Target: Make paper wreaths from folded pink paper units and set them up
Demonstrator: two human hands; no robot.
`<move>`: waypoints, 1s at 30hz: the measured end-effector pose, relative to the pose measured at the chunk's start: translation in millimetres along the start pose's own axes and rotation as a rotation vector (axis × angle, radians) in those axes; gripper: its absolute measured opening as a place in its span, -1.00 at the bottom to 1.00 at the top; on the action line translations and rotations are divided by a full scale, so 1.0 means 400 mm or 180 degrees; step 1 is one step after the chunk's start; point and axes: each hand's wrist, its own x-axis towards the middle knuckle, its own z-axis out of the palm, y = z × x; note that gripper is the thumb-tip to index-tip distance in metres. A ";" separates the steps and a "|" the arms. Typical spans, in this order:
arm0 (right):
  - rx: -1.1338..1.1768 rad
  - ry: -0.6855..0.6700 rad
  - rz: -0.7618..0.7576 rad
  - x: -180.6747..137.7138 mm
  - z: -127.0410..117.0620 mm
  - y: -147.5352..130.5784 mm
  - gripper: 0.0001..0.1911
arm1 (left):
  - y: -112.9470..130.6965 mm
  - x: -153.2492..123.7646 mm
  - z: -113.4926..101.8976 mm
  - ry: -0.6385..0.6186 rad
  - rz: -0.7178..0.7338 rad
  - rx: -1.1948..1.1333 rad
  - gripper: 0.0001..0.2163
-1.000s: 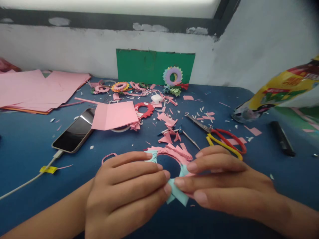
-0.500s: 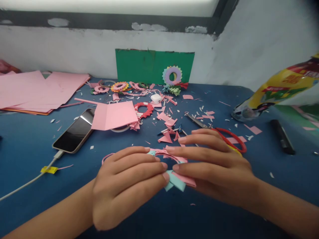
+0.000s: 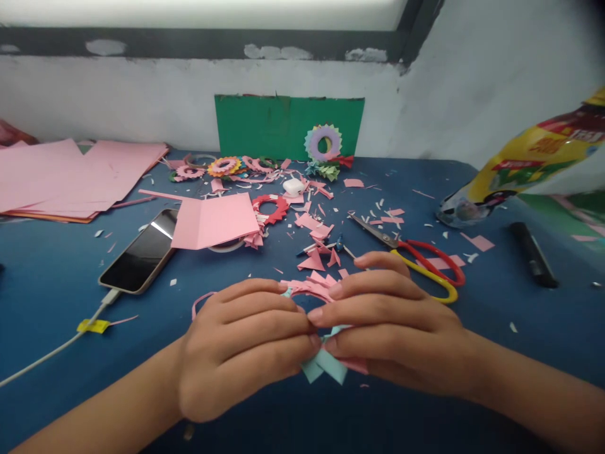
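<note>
Both hands meet low in the middle of the blue table (image 3: 57,265), closed on a ring of folded pink and light-blue paper pieces (image 3: 314,289). My left hand (image 3: 241,343) grips the ring's left side with curled fingers. My right hand (image 3: 392,325) covers its right side, fingertips touching those of the left. Light-blue points (image 3: 326,366) stick out below the fingers. Most of the ring is hidden under the hands.
Red-and-yellow scissors (image 3: 416,258) lie just beyond my right hand. A phone (image 3: 142,252) on a white cable, a folded pink sheet (image 3: 215,221), a pink paper stack (image 3: 70,176), finished paper rings (image 3: 324,144) by a green card, a black marker (image 3: 532,252), a yellow packet (image 3: 524,170) and scraps surround them.
My right hand has slid left over the paper ring, closing the gap until its fingertips touch the left hand's. The ring's open centre, visible earlier, is now mostly covered.
</note>
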 end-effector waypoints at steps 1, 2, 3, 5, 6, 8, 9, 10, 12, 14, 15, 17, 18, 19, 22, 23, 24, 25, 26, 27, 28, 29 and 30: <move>0.0006 0.0007 -0.0013 0.000 -0.001 -0.001 -0.90 | 0.005 -0.002 -0.001 0.0068 -0.0037 0.0021 -0.89; 0.0004 0.0030 -0.0022 0.001 -0.002 -0.001 -0.89 | 0.011 -0.004 -0.002 0.0145 -0.0089 0.0043 -0.89; -0.0006 0.0062 -0.0028 0.001 -0.003 -0.001 -0.88 | 0.018 -0.005 -0.002 0.0236 -0.0160 0.0069 -0.88; -0.0038 0.0114 -0.0028 0.001 -0.003 -0.002 -0.86 | 0.031 -0.006 0.000 0.0377 -0.0277 0.0139 -0.86; -0.0060 0.0125 -0.0015 0.000 -0.002 -0.003 -0.86 | 0.035 -0.006 0.001 0.0416 -0.0298 0.0180 -0.85; -0.0126 0.0136 0.0020 -0.002 0.000 -0.005 -0.85 | 0.041 -0.005 0.003 0.0448 -0.0298 0.0253 -0.82; -0.0169 0.0147 0.0045 -0.004 0.001 -0.006 -0.85 | 0.042 -0.004 0.005 0.0454 -0.0282 0.0283 -0.82; -0.0213 0.0170 0.0067 -0.006 0.002 -0.007 -0.85 | 0.043 -0.004 0.007 0.0460 -0.0265 0.0304 -0.81; -0.0320 0.0211 0.0113 -0.010 0.003 -0.009 -0.86 | 0.043 -0.005 0.011 0.0489 -0.0253 0.0321 -0.82; -0.0427 0.0258 0.0140 -0.013 0.004 -0.010 -0.87 | 0.045 -0.007 0.015 0.0533 -0.0290 0.0329 -0.82; -0.0476 0.0273 0.0138 -0.013 0.004 -0.011 -0.88 | 0.047 -0.009 0.017 0.0549 -0.0335 0.0335 -0.82; -0.0556 0.0312 0.0118 -0.011 0.003 -0.011 -0.88 | 0.049 -0.011 0.016 0.0563 -0.0450 0.0334 -0.81; -0.0586 0.0320 0.0110 -0.010 0.003 -0.011 -0.88 | 0.049 -0.011 0.014 0.0564 -0.0507 0.0309 -0.81; -0.0611 0.0312 0.0119 -0.010 0.003 -0.011 -0.87 | 0.048 -0.010 0.011 0.0546 -0.0543 0.0264 -0.81; -0.0606 0.0253 0.0218 -0.011 0.007 -0.008 -0.87 | 0.034 -0.003 0.003 0.0322 -0.0481 0.0091 -0.87; -0.0567 0.0217 0.0274 -0.012 0.010 -0.005 -0.86 | 0.027 0.000 0.004 0.0224 -0.0445 0.0049 -0.87; -0.0516 0.0183 0.0336 -0.014 0.013 -0.003 -0.85 | 0.021 0.003 0.006 0.0283 -0.0472 0.0021 -0.86; -0.0460 0.0136 0.0406 -0.016 0.017 0.001 -0.84 | 0.014 0.004 0.011 0.0299 -0.0520 -0.0028 -0.85; -0.0401 0.0086 0.0484 -0.017 0.021 0.004 -0.83 | 0.009 0.005 0.017 0.0364 -0.0545 -0.0098 -0.84; -0.0344 0.0024 0.0574 -0.018 0.024 0.008 -0.83 | 0.005 0.004 0.024 0.0461 -0.0612 -0.0172 -0.83; -0.0287 -0.0041 0.0666 -0.018 0.027 0.011 -0.83 | 0.003 0.002 0.032 0.0536 -0.0711 -0.0247 -0.80; -0.0211 -0.0104 0.0767 -0.017 0.029 0.014 -0.83 | 0.002 0.001 0.040 0.0623 -0.0845 -0.0312 -0.78; -0.0116 -0.0129 0.0848 -0.016 0.029 0.018 -0.82 | 0.002 -0.001 0.046 0.0701 -0.1008 -0.0364 -0.74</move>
